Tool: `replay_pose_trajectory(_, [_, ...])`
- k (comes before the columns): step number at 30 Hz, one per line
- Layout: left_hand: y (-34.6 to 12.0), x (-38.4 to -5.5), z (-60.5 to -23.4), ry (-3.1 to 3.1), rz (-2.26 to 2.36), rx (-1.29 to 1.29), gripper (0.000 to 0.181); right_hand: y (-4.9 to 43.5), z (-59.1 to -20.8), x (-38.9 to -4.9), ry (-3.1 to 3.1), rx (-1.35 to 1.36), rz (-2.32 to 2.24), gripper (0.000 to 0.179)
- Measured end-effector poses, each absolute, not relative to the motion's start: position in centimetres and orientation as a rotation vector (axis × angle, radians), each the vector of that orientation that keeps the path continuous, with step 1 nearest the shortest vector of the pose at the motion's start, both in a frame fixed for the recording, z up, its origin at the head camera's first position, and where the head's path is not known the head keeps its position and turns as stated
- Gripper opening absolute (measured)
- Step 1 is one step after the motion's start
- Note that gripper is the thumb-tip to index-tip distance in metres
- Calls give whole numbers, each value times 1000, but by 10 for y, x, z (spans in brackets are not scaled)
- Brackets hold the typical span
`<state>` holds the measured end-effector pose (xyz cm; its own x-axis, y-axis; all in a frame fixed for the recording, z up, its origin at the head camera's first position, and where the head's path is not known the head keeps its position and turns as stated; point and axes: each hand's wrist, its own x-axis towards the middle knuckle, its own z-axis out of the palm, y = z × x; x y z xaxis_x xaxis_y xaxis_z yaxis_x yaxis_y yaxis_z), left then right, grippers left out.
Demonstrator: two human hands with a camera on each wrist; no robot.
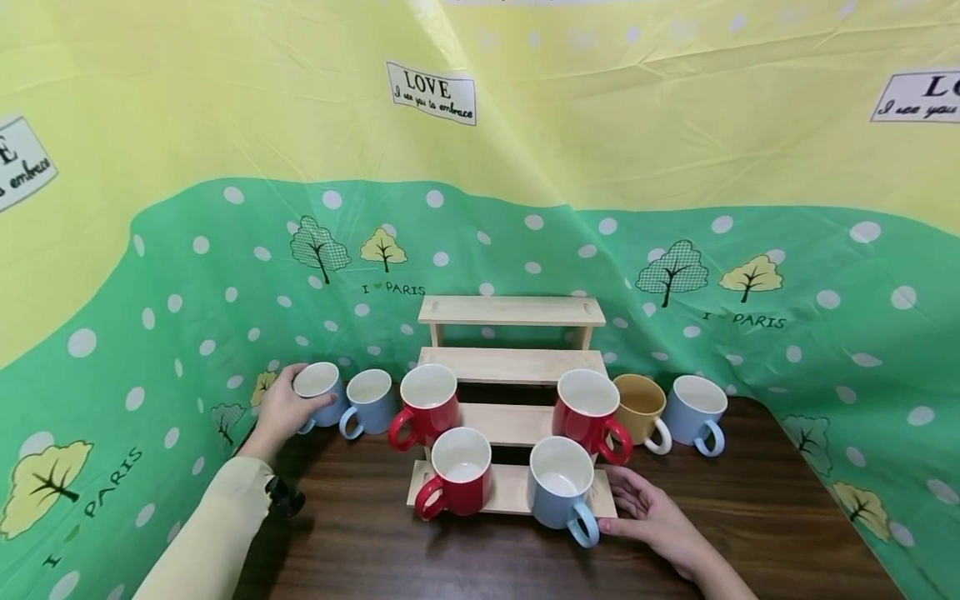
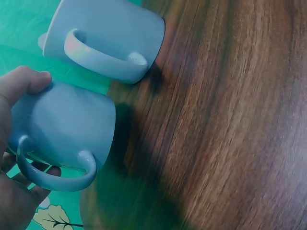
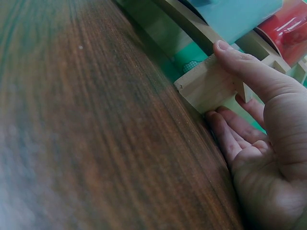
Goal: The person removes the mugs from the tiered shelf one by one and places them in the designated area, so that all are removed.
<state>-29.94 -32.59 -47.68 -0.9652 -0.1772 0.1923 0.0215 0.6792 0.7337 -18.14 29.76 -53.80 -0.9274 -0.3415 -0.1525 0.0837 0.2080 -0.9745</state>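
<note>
Counting four of eight mugs on the wooden stepped stand (image 1: 510, 364), so roughly half done by my read: red mug (image 1: 471, 487) and light-blue mug (image 1: 551, 498) on bottom tier, two red mugs (image 1: 438, 408) one up. Off it: leftmost blue mug (image 2: 72, 122), its blue neighbour (image 1: 375, 406), tan mug (image 1: 637, 408), far-right blue mug (image 1: 688, 417). Left hand (image 1: 288, 408) clamped round leftmost, lift unclear; right hand (image 1: 652, 521) pinching bottom-tier end. Surface (image 1: 337, 533): dark wood-grain. Yellow-green printed cloth (image 1: 525, 125) behind and alongside.
</note>
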Motion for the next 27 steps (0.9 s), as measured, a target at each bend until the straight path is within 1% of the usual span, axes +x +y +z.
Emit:
replay_pose_trajectory(14, [-332,-299,-480,-2718,-1177,163,92,298,-539,-181,2169,-237,-1767,87])
replay_pose_trajectory(21, [-334,-298,-471,-2820,-1130,124,95,296,-538,-182,2170,-238,-1767,86])
replay_pose_trajectory(27, [-332,-300,-471,-2847,-1150,145,95,299,-538,-181,2178,-243,-1763,86])
